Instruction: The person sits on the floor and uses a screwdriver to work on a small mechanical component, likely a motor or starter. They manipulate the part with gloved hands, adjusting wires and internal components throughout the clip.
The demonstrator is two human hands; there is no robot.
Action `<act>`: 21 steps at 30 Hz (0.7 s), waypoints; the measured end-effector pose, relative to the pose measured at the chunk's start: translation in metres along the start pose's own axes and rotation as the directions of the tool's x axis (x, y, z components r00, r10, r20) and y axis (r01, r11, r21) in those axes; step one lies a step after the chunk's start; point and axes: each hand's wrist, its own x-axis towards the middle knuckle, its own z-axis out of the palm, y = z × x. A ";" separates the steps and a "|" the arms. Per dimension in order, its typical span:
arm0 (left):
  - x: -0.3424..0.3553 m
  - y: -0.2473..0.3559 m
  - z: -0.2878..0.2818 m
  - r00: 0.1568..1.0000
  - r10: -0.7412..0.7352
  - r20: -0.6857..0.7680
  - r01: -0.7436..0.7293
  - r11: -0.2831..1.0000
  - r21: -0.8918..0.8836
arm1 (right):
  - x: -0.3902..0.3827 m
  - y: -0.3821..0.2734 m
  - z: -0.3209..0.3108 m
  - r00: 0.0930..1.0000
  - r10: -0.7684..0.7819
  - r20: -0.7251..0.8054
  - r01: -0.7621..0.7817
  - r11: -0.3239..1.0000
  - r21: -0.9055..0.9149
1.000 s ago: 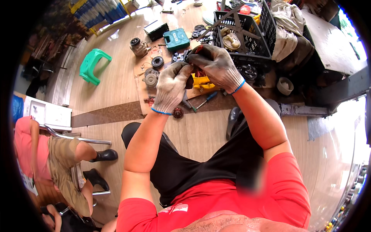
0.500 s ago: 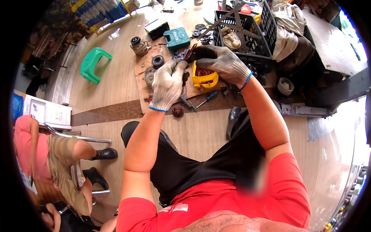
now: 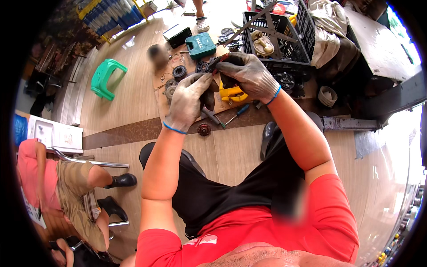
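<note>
My left hand (image 3: 186, 100) and my right hand (image 3: 251, 76) wear grey-white work gloves with blue cuffs. They meet above a parts-covered board (image 3: 160, 81). My right fingers are closed around a small dark part (image 3: 215, 63) with a reddish edge, mostly hidden by the glove. My left hand is closed beside it with fingertips pinched; what they hold, if anything, cannot be made out. Below my right hand lies a yellow holder (image 3: 232, 94), partly covered. A blue-handled screwdriver (image 3: 238, 114) and a round dark-red part (image 3: 203, 129) lie nearer to me.
A teal tool case (image 3: 201, 46) and a black ring (image 3: 179, 72) lie beyond my hands. Black crates (image 3: 284, 53) stand at the far right, a white basket (image 3: 328, 96) nearer. Left are a green stool (image 3: 107, 78) and a seated person (image 3: 71, 178). Another person's foot (image 3: 202, 24) shows at the back.
Both hands have shifted slightly left, and the right glove now covers more of the reddish part. A person's leg and foot have come into view at the back.
</note>
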 end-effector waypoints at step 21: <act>-0.001 -0.025 0.004 0.922 0.087 0.376 0.148 0.819 -0.554 | -0.006 -0.011 0.003 0.992 0.067 0.104 -0.101 0.922 0.374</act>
